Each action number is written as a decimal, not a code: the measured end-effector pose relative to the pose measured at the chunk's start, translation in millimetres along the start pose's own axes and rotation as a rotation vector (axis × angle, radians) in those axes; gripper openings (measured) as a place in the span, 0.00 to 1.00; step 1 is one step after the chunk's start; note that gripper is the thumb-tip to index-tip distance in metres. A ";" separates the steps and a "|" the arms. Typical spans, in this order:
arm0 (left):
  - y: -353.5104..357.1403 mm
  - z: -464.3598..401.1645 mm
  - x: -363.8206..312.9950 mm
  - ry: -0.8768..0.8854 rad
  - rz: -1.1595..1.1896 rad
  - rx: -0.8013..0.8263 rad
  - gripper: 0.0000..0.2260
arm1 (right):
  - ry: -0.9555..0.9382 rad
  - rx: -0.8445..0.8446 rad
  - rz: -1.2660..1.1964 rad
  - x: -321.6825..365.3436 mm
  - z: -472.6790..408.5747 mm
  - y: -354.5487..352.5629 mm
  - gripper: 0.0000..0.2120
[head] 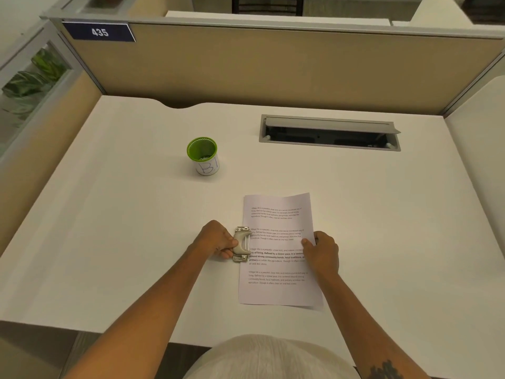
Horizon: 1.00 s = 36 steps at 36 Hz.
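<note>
A printed sheet of paper (pixel 278 292) lies on the white desk (pixel 123 242) in front of me. A grey metal hole punch (pixel 241 244) sits over the sheet's left edge, about halfway down. My left hand (pixel 218 239) grips the punch from the left, fingers curled round its handle. At the sheet's right edge, my right hand (pixel 322 251) pinches the paper, thumb on top of the text.
A green-rimmed white cup (pixel 203 157) marked "B1" stands farther back and to the left. An open cable hatch (pixel 329 132) is set into the desk at the back right. Beige partition walls (pixel 273 67) close off the back and left.
</note>
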State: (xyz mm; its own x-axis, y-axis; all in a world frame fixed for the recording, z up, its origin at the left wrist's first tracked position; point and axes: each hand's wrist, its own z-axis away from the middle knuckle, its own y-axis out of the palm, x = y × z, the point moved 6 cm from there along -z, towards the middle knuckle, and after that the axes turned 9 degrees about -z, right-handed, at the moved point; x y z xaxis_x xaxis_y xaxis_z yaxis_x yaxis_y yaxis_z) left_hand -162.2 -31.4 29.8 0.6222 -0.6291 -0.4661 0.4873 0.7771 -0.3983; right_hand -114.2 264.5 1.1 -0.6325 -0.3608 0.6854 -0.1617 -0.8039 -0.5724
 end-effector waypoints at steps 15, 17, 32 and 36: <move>-12.2 -23.7 16.2 0.004 -0.148 -0.135 0.33 | -0.007 -0.005 0.004 1.2 0.7 -0.5 0.06; -12.5 -26.0 16.2 0.006 -0.191 -0.126 0.34 | -0.007 -0.006 0.006 0.7 0.6 -0.7 0.06; -10.1 -32.3 16.0 0.029 -0.481 -0.190 0.30 | 0.007 -0.013 -0.003 -0.5 0.4 1.4 0.04; -9.7 -32.8 15.0 0.029 -0.525 -0.195 0.33 | 0.013 -0.006 -0.010 -0.9 0.2 2.0 0.05</move>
State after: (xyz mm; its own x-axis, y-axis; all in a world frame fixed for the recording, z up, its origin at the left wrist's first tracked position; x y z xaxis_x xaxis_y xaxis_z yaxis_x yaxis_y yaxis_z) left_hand -177.7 -49.0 0.8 0.3082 -0.9330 -0.1858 0.6033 0.3427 -0.7201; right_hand -113.8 263.1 -0.6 -0.6405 -0.3462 0.6855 -0.1729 -0.8047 -0.5680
